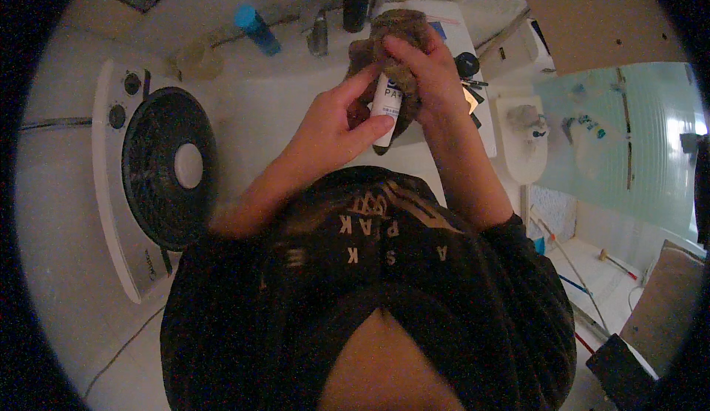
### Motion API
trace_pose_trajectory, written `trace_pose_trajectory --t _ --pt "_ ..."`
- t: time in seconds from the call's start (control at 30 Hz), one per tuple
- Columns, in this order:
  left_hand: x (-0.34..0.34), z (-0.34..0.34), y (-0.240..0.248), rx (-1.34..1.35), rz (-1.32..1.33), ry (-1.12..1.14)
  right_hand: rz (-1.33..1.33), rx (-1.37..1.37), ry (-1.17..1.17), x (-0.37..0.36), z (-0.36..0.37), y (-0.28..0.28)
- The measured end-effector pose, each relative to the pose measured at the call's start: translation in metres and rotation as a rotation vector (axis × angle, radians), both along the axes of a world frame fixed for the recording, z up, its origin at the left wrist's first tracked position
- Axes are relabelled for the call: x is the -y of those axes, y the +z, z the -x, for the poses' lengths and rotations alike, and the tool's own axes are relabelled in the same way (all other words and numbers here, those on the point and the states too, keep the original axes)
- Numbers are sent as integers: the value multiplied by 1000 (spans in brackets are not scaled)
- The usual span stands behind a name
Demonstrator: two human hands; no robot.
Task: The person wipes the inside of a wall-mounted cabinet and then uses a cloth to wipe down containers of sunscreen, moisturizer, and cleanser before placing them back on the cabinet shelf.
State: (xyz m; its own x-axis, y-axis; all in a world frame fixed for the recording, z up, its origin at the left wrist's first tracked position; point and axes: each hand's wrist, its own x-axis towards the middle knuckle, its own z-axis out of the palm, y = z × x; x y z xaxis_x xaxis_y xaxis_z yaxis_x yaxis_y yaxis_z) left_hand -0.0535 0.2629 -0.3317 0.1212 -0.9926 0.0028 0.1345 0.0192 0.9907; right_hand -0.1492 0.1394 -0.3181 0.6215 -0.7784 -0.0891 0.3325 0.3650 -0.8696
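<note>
My left hand holds a white tube or small bottle by its lower part, thumb and fingers pinched around it. My right hand presses a brown cloth against the upper part of the tube, the cloth bunched over and behind it. Both hands are raised in front of my chest, above a white counter. My dark shirt fills the lower part of the view.
A white box fan lies on the left. At the back of the counter stand a blue-capped bottle, a dark bottle and a small grey bottle. A white tray sits to the right, beside a frosted glass panel.
</note>
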Motion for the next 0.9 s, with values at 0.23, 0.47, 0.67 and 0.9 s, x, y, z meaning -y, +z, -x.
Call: trace_pose_trajectory --t 0.23,0.47,0.67,0.9 --pt "3 0 13 -89 -67 -14 -433 -7 -118 13 0 -17" --pt "6 -2 10 -498 -114 79 -217 -62 5 -16 -1 -9" --pt "5 -2 5 -761 -58 167 -319 -9 170 -23 9 -9" --pt "8 -16 19 -1126 -119 141 -505 257 171 -30 24 -13"
